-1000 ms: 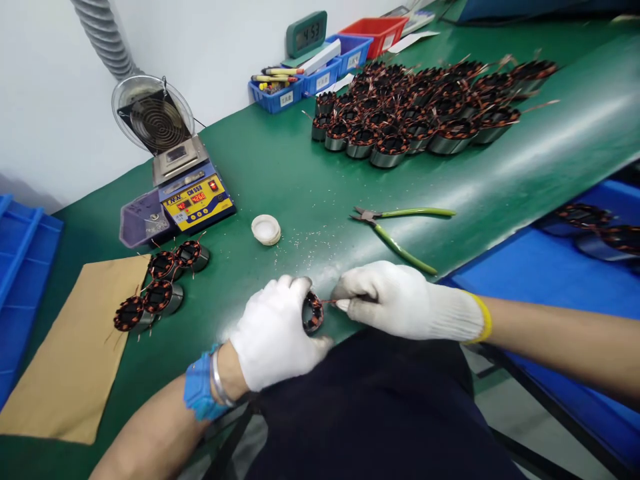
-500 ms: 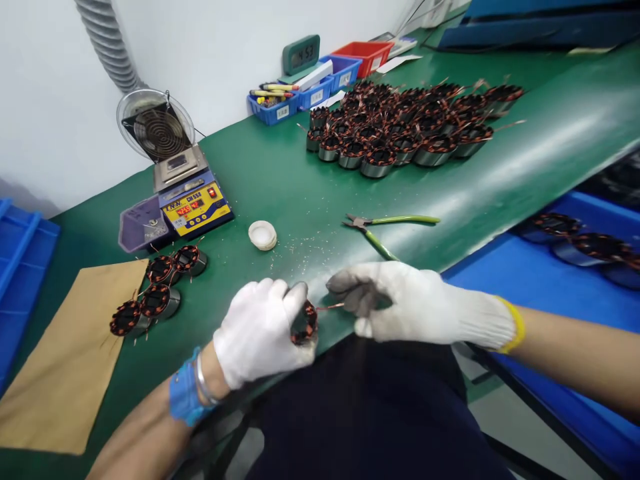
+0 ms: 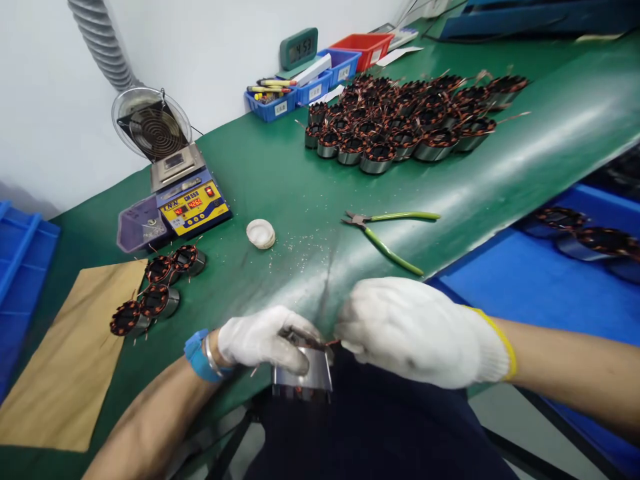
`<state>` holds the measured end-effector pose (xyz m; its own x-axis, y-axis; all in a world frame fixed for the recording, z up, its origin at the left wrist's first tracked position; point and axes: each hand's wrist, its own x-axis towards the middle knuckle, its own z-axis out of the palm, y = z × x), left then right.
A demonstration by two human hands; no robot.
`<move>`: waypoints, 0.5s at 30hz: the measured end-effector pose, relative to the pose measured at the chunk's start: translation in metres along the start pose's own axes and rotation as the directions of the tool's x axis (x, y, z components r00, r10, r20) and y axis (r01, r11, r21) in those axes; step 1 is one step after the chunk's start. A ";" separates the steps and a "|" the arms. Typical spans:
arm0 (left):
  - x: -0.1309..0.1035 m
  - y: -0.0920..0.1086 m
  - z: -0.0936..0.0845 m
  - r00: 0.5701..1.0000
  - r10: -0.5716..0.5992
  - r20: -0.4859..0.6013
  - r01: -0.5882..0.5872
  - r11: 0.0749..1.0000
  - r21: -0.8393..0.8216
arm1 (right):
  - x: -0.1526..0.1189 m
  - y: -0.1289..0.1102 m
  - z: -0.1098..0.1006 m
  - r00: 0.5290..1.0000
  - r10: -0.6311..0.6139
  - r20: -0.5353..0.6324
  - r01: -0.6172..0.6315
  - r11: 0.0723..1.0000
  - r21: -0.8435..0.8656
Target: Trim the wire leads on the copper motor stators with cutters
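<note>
My left hand (image 3: 273, 340), in a white glove with dark fingertips, is wrapped round a metal stator coil (image 3: 309, 371) at the table's front edge. The stator is tilted, its shiny side showing and copper windings at its ends. My right hand (image 3: 395, 330), also gloved, is closed beside it, its fingertips at a short copper wire (image 3: 332, 343) that sticks out of the stator. Green-handled cutters (image 3: 385, 233) lie spread on the table beyond my right hand. A small white round dish (image 3: 261, 234) stands beyond my left hand, with tiny scraps beside it.
Many stators (image 3: 400, 123) stand grouped at the back. Several more (image 3: 157, 301) stand at the left by brown paper (image 3: 70, 353). A yellow-and-blue heating unit (image 3: 195, 205) with a fan sits behind them. At the right, a blue bin (image 3: 530, 287) holds more stators.
My left hand has drawn the stator toward my body and turned it so its metal side shows. My right hand has moved slightly down, and its fingers have closed near the wire.
</note>
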<state>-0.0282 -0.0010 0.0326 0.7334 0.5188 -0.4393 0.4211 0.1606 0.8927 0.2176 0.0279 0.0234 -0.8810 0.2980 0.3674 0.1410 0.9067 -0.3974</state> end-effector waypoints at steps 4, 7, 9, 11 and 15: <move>-0.004 0.005 0.013 0.931 0.122 -0.343 0.013 0.930 0.366 | -0.003 0.009 -0.006 0.991 0.111 -0.069 -0.102 0.987 0.123; -0.004 0.001 0.026 0.655 0.522 -0.547 0.269 0.515 0.814 | -0.006 0.017 0.008 0.840 0.535 0.094 -0.471 0.631 0.617; -0.003 -0.004 0.030 0.611 0.647 -0.457 0.383 0.264 0.885 | -0.005 0.017 0.022 0.738 0.620 0.266 -0.558 0.339 0.758; -0.003 -0.007 0.031 0.646 0.659 -0.385 0.417 0.119 0.901 | -0.002 0.013 0.034 0.692 0.651 0.313 -0.574 0.233 0.785; -0.002 -0.002 0.029 0.689 0.608 -0.394 0.393 0.144 0.908 | 0.004 0.007 0.040 0.724 0.674 0.144 -0.588 0.494 0.641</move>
<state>-0.0153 -0.0267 0.0290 0.5508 0.7862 0.2801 0.8335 -0.5357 -0.1354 0.1970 0.0236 -0.0115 -0.6079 0.7844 -0.1233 0.2983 0.0817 -0.9510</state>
